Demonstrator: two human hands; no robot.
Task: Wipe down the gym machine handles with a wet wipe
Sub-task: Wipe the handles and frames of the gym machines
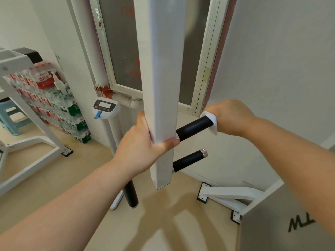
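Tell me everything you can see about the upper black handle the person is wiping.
The upper handle is a round black bar with a finely textured, rubbery-looking grip and a silver collar where it joins the white square post. It juts from the post toward the right, tilted slightly upward. A white wet wipe covers its far end, and the right hand grips around wipe and handle there. The left hand holds the post, thumb tip beside the collar.
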